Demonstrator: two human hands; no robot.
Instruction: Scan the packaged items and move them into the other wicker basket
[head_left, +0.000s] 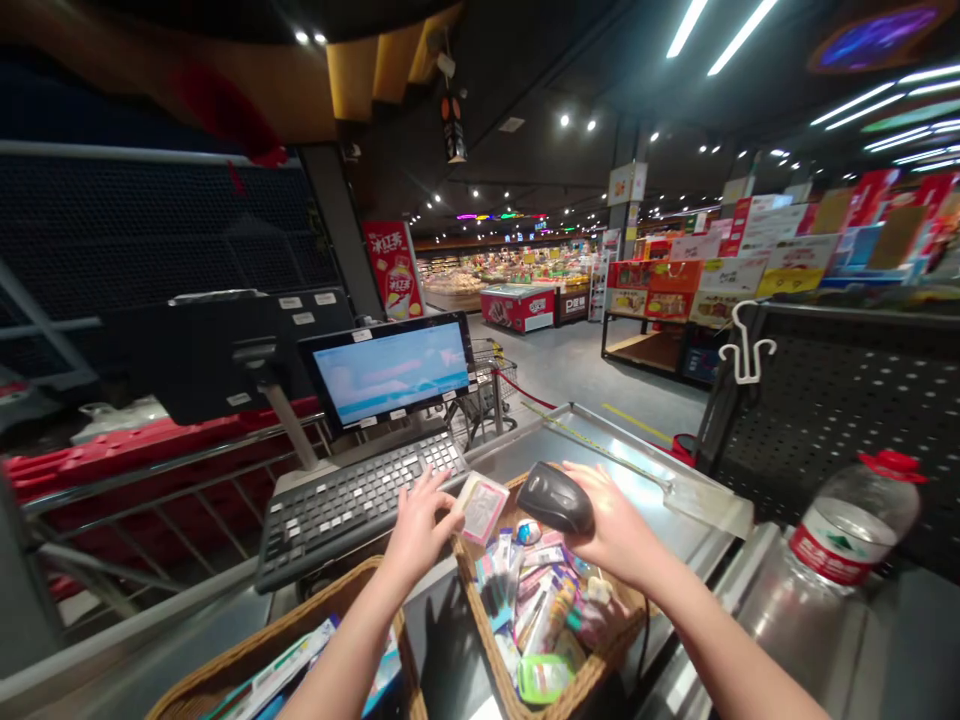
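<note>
My left hand (417, 530) pinches a small flat packet (481, 505) with a pink border, holding it up over the right wicker basket (491, 640), just in front of the keyboard (352, 500). My right hand (611, 525) grips a black handheld barcode scanner (555, 497), its head pointing left toward the packet. The basket below holds several small colourful packaged items. Both hands hover above the steel checkout counter (637, 480).
A touchscreen monitor (390, 370) stands behind the keyboard. A second wicker basket (255, 660) with packets sits at lower left. A large water bottle (851, 530) with a red cap lies at right beside a black mesh panel (847, 400). Store shelves and aisles stretch beyond.
</note>
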